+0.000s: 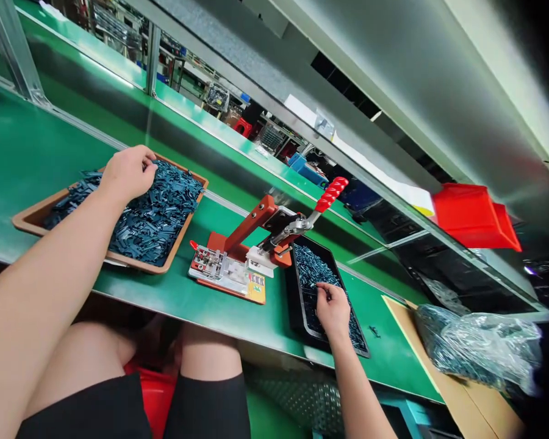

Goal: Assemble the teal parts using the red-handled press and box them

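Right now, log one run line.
left hand: in dark-blue parts, brown tray | right hand: in dark-blue parts, black tray | red-handled toggle press: between

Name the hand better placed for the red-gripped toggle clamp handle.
Right, probably: the right hand, in the black tray, sits nearer the red clamp handle than the left hand in the brown tray.

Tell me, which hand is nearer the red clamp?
Right hand, in the black tray beside the clamp. Left hand is farther, in the brown tray on the other side.
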Available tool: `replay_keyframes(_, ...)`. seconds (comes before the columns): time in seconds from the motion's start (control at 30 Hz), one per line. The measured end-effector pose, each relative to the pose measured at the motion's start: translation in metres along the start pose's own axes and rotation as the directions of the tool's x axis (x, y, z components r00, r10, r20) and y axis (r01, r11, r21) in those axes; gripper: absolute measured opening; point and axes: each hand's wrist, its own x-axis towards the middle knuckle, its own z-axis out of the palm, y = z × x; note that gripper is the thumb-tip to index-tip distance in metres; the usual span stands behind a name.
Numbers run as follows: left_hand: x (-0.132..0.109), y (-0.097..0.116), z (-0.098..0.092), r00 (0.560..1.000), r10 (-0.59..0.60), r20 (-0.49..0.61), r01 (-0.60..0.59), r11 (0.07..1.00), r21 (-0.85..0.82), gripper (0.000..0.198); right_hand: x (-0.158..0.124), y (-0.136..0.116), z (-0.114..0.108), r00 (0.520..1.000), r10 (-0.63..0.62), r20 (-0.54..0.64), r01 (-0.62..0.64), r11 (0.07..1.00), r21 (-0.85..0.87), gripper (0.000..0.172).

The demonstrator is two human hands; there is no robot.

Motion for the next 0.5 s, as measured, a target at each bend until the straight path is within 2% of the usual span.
replay_keyframes(0.17,-0.002,0.002,0.0,0.997,-0.001,-0.081,-0.001,1.0,-0.031,0.038,0.0,-0.004,0.0,0.998,0.061,0.005,-0.061,0.998,0.018,0.046)
replay_keyframes(0.33,-0.001,-0.001,0.001,0.998,-0.008,-0.061,0.005,0.999,-0.054,0.04,0.001,-0.012,-0.002,0.984,0.174,0.023,-0.175,0.984,0.038,0.063)
replay_keyframes(0.5,-0.001,-0.002,0.001,0.996,-0.019,-0.082,0.011,0.995,-0.094,0.035,0.0,-0.021,-0.006,0.969,0.235,0.075,-0.238,0.971,0.032,0.071)
